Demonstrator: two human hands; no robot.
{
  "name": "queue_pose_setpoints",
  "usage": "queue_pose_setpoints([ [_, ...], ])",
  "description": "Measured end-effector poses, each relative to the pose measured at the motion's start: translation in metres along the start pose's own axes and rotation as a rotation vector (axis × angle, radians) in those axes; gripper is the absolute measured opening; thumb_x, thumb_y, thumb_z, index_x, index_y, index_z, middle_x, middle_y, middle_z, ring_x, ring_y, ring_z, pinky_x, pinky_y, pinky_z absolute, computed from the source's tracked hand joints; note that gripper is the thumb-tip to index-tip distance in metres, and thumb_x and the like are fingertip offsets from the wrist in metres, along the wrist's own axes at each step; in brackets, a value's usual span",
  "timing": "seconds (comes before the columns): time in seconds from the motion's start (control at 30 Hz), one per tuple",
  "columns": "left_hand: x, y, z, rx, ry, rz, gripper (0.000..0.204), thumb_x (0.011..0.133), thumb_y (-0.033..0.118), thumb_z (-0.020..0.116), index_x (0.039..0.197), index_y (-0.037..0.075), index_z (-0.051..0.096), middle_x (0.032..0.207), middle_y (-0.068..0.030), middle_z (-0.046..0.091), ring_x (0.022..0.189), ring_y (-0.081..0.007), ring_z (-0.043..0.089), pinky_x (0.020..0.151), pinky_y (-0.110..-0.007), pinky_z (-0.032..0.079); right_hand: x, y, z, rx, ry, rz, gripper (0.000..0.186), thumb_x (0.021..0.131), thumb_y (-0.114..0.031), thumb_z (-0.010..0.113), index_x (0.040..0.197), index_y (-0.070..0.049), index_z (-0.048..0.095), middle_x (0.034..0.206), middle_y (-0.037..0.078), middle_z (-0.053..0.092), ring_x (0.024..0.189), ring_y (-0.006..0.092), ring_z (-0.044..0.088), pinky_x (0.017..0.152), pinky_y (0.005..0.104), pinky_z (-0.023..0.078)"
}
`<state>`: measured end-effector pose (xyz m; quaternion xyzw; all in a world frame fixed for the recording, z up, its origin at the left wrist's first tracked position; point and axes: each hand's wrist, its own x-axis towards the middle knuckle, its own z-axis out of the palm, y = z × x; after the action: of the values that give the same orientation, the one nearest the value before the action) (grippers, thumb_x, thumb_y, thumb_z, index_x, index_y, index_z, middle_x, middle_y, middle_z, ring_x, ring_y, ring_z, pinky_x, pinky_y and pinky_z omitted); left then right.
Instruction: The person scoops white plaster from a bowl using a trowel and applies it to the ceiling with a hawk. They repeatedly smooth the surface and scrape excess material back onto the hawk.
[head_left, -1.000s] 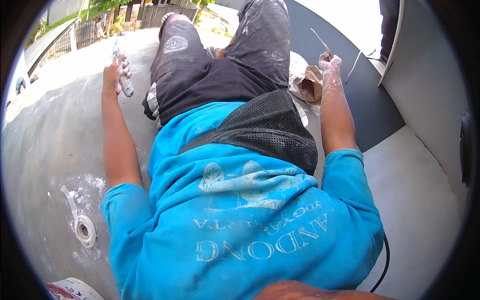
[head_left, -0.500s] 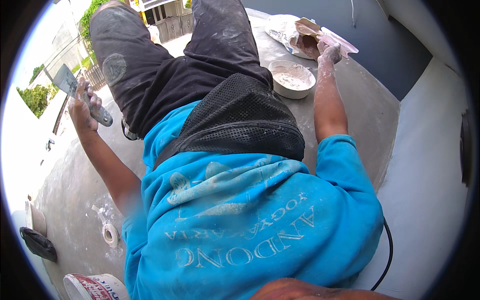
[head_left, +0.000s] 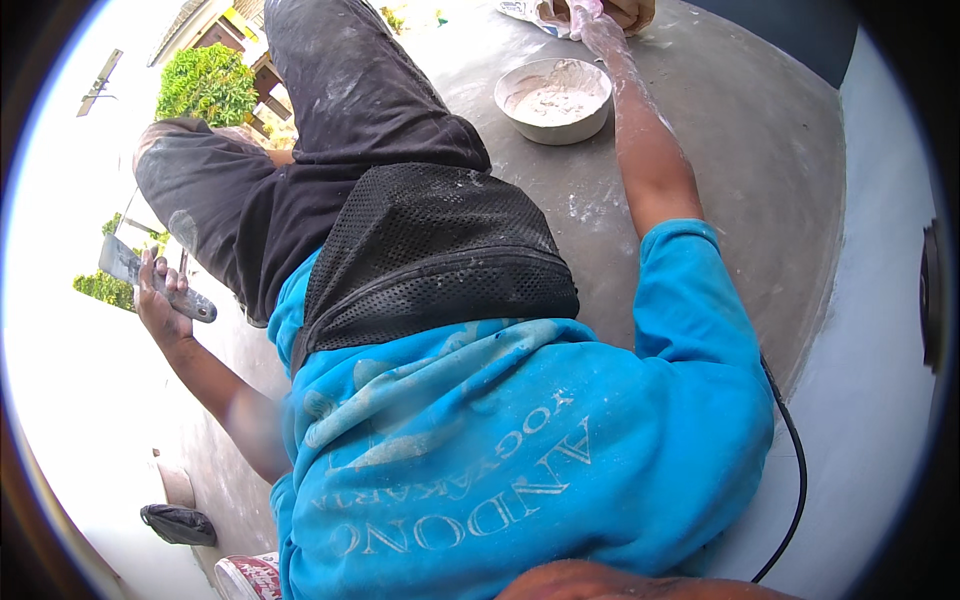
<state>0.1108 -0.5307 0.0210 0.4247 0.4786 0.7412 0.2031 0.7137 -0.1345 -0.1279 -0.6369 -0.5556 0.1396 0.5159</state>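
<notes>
In my left hand [head_left: 165,303], at the left, is a putty knife [head_left: 120,260]; the fingers are closed round its grey handle, with the flat blade pointing up and left. My right hand [head_left: 603,34], coated in pale powder, reaches to the mouth of a white and brown paper bag [head_left: 632,14] at the top. A pink plastic piece [head_left: 588,8] shows at that hand, though the fingers are largely hidden at the frame edge. Just left of my right forearm stands a round whitish bowl [head_left: 560,132] holding pale, lumpy powder or paste.
A grey, powder-spotted floor [head_left: 745,160] spreads to the right, up to a pale wall [head_left: 880,300]. A black cable [head_left: 800,460] hangs at lower right. At lower left are a black bag-like item [head_left: 180,524], a pale container [head_left: 176,484] and a red-and-white bucket [head_left: 250,577].
The view has shifted, so bowl and bag sit higher and further left. My right hand has gone from beside the bag to its mouth. The putty knife stays in my left hand.
</notes>
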Motion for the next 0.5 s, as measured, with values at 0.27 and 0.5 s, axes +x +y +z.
queue_pose_setpoints([
  [0.27, -0.008, 0.075, 0.233, 0.472, -0.627, 0.171, 0.035, 0.093, 0.035, 0.064, 0.093, 0.0, 0.064, 0.067, 0.0004, 0.05, 0.048, -0.0055, 0.044, 0.045, -0.021, 0.037, -0.027, 0.071, -0.038, 0.319, -0.217, 0.242, 0.057, 0.099, -0.052, 0.045, 0.111, -0.002, 0.07, 0.104, 0.008, 0.074, 0.097, 0.0185, 0.069, 0.089, 0.033, 0.054],
  [0.5, 0.029, 0.016, 0.334, 0.84, -0.82, 0.3, 0.044, 0.086, 0.045, 0.069, 0.092, 0.001, 0.067, 0.065, -0.0028, 0.053, 0.055, -0.0111, 0.052, 0.052, -0.027, 0.045, -0.052, 0.023, -0.043, 0.342, -0.382, 0.194, 0.056, 0.098, -0.049, 0.047, 0.111, 0.001, 0.069, 0.098, 0.009, 0.074, 0.095, 0.0191, 0.069, 0.089, 0.0325, 0.053],
])
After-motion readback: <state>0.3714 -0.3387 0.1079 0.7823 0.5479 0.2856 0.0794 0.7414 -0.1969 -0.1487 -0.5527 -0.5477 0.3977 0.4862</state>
